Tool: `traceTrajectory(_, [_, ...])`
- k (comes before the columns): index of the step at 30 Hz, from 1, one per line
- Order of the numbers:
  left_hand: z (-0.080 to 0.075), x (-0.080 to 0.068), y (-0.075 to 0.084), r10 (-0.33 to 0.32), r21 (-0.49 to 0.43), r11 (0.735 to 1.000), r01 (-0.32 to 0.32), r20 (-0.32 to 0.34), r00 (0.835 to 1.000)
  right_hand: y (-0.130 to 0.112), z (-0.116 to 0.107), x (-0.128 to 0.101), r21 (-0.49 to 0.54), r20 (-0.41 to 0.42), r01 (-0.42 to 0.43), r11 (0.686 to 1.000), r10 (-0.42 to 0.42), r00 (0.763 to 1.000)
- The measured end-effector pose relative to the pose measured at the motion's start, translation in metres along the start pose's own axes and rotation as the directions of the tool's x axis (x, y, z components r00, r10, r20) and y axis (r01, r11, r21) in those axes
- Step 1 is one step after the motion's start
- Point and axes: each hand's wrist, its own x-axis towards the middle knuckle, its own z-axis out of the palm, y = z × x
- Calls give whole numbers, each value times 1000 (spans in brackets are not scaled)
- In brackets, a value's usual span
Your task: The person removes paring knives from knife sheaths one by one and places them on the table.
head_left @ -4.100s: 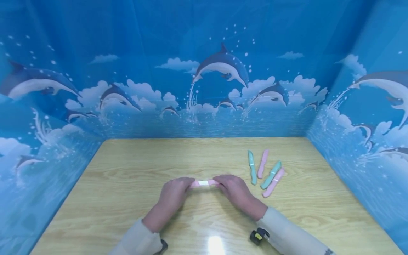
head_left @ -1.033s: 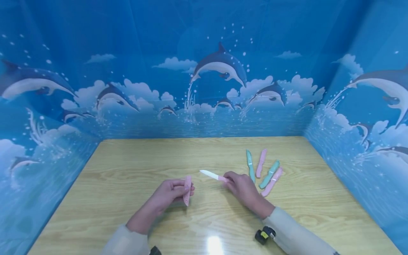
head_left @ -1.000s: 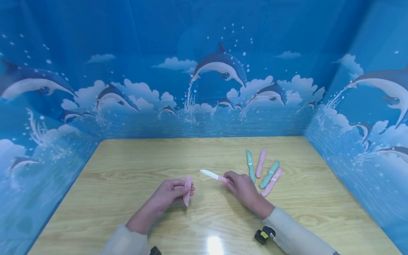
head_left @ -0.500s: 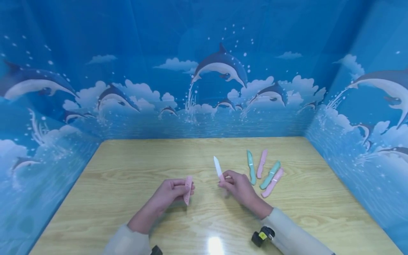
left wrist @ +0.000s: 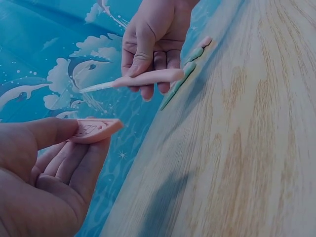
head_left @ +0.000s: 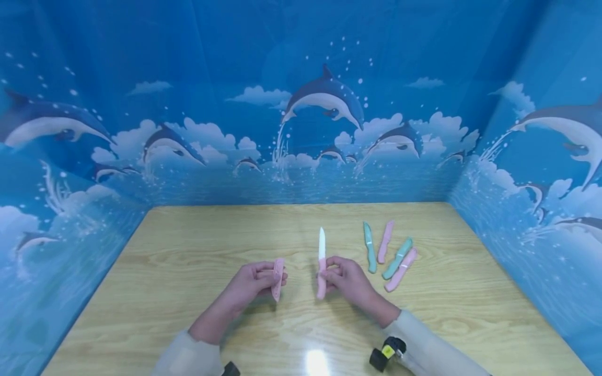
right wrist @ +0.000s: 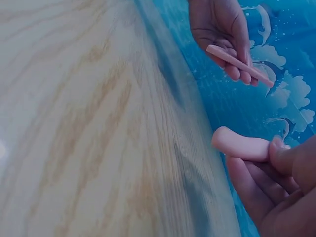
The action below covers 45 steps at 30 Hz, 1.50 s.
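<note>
My left hand (head_left: 251, 283) pinches a pink knife sheath (head_left: 278, 280) between thumb and fingers, above the table. In the left wrist view the sheath (left wrist: 96, 129) shows raised marks on its side. My right hand (head_left: 347, 280) holds a small knife by its pink handle (head_left: 322, 282), thumb on the near side. Its bare white blade (head_left: 322, 243) points away from me, tip up in the head view. Knife and sheath are apart, a short gap between them. In the right wrist view the handle (right wrist: 242, 145) appears large, and the blade is hidden.
To the right on the wooden table (head_left: 197, 235) lie several sheathed knives: a green knife (head_left: 369, 247), a pink knife (head_left: 385, 242), another green knife (head_left: 397, 258) and another pink knife (head_left: 401, 270). A blue dolphin-print curtain (head_left: 263, 172) encloses the back and sides.
Earlier both hands held the sheathed knife together; now knife and sheath are separate. The right hand has turned the blade from pointing left to pointing away. The left hand has barely moved lately.
</note>
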Motion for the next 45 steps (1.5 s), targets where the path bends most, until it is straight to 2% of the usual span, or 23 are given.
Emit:
traceTrajectory(7, [0, 2, -1, 16, -11, 1000, -15, 28, 999, -1, -2, -4, 59, 20, -58, 997, 57, 998])
traceTrajectory(14, [-1, 4, -3, 18, 6, 1000, -18, 24, 1000, -1, 0, -3, 76, 30, -38, 996, 36, 999])
traceTrajectory(17, [-3, 4, -1, 10, 27, 1000, -10, -10, 1000, -3, 2, -1, 65, 36, -27, 998, 25, 999])
traceTrajectory(20, [-4, 5, 1, 3, 70, 998, 3, -85, 996, -7, 5, 2, 42, 20, -3, 999, 2, 1000])
traceTrajectory(24, [-7, 7, 1, 13, 170, 985, 24, -211, 978, -11, 11, 10, 29, -9, 55, 998, -55, 998])
traceTrajectory(27, [-12, 8, -1, 27, 207, 978, 30, -266, 964, -14, 17, 17, 31, -39, 90, 995, -89, 995])
traceTrajectory(30, [-17, 11, -1, 39, 214, 977, 23, -281, 959, -22, 25, 22, 33, -46, 105, 994, -103, 994])
traceTrajectory(35, [-31, 16, -1, 51, 276, 961, 34, -295, 954, -21, 40, 39, 28, -46, 72, 997, -71, 996])
traceTrajectory(45, [-67, 22, -6, 7, 369, 918, 146, -384, 923, -19, 70, 76, -31, -52, 7, 999, -8, 999])
